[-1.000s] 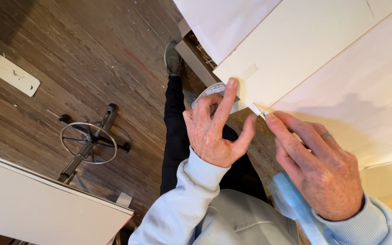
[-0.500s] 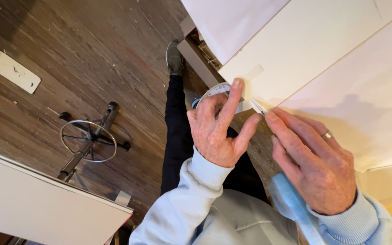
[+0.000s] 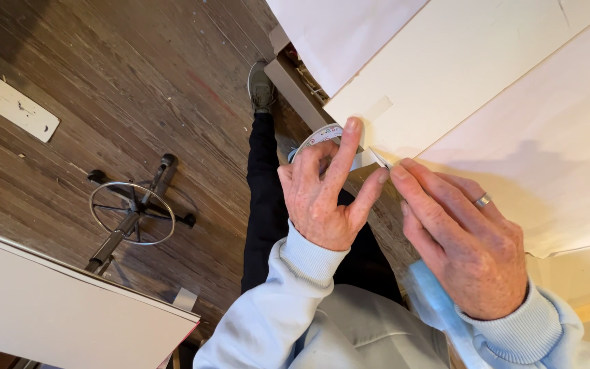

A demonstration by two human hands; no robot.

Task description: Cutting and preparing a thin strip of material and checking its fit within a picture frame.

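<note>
The left hand [image 3: 322, 198] holds a tape roll [image 3: 319, 137]. Its pulled strip [image 3: 377, 157] runs toward the right hand [image 3: 462, 242], which pinches the end at the white board [image 3: 486, 75] edge. Since a second ago both hands have barely shifted; the strip stays similarly short.

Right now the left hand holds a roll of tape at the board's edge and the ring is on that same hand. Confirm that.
Not quite. The ring is on the right hand, not the left hand. The head view shows it. The roll of tape is in the left hand at the edge of the white board.
</note>
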